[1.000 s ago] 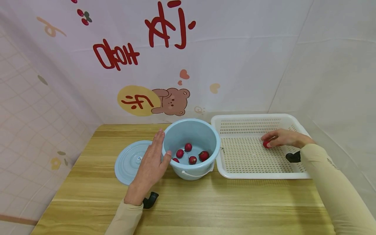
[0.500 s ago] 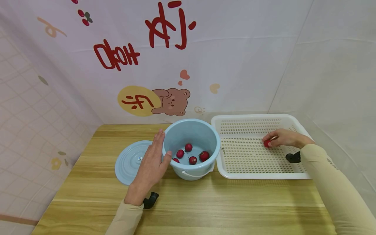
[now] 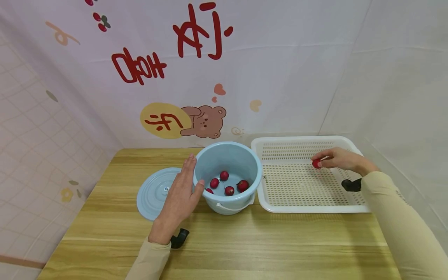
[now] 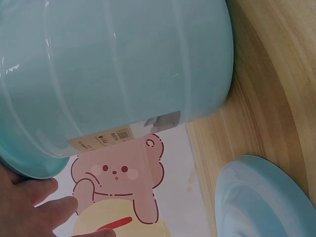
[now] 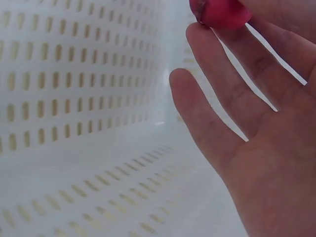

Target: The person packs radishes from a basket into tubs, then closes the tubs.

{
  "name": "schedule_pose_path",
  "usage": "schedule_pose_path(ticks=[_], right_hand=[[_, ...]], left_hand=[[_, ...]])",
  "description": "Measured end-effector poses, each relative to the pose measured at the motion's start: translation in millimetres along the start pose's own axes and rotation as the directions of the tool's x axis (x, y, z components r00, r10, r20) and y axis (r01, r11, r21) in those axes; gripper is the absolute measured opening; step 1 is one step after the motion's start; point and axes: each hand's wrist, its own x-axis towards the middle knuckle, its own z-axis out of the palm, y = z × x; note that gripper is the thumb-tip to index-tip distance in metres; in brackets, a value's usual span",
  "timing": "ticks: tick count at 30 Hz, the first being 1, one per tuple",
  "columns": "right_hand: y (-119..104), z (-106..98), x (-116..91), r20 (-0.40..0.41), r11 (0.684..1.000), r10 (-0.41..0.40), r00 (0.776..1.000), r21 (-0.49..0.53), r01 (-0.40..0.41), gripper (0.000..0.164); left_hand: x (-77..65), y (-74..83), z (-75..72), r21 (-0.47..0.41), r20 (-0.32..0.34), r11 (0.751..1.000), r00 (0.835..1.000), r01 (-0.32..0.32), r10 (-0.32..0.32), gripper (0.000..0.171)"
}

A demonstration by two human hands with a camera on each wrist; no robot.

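Note:
Over the white perforated basket (image 3: 294, 209), my right hand (image 3: 344, 160) pinches a red radish (image 3: 316, 163) between thumb and fingers. The right wrist view shows that radish (image 5: 224, 12) against the fingertips, with the little finger free of it. My left hand (image 3: 180, 194) rests with straight fingers against the left rim of the light blue bucket (image 3: 224, 147). Several radishes lie on the bucket's floor, one of them a larger radish (image 3: 243, 186) at the right. In the left wrist view the fingers (image 4: 44, 212) touch the bucket's rim, and a label (image 4: 101, 139) shows on its side.
A light blue lid (image 3: 154, 194) lies on the wooden table (image 3: 273, 249) left of the bucket, partly behind my left hand. The bucket's white handle (image 3: 236, 209) hangs at its front. Bucket and basket stand side by side, close to the printed wall cloth (image 3: 294, 77).
My right hand has risen slightly from the basket floor and shifted toward the back, with the radish in its fingers. The left hand and the bucket have stayed in place.

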Motion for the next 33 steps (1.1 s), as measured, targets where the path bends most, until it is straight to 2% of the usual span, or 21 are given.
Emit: schedule_pose_path(ticks=[14,21,28,33], right_hand=[[-26.4,-7.9,-13.9,-0.09,0.997,-0.068,0.994,-0.03,0.066,0.036],[-37.9,-10.1,-23.7,-0.137,0.997,-0.063,0.989,-0.059,0.055,0.034],[-43.7,-8.8,-31.3,-0.19,0.991,-0.113,0.975,-0.088,0.097,0.036],[-49.1,-7.2,-39.5,-0.215,0.992,-0.105,0.971,-0.094,0.086,0.039]], left_hand=[[0.0,-1.6,0.3,-0.006,0.004,1.0,1.0,0.006,-0.006,0.071],[0.4,-0.9,0.4,-0.015,0.001,1.0,1.0,0.002,-0.002,0.071],[0.5,-0.9,0.0,-0.013,0.003,1.0,1.0,0.005,-0.005,0.071],[0.4,-0.4,-0.4,-0.012,0.002,1.0,1.0,0.005,-0.005,0.071]])
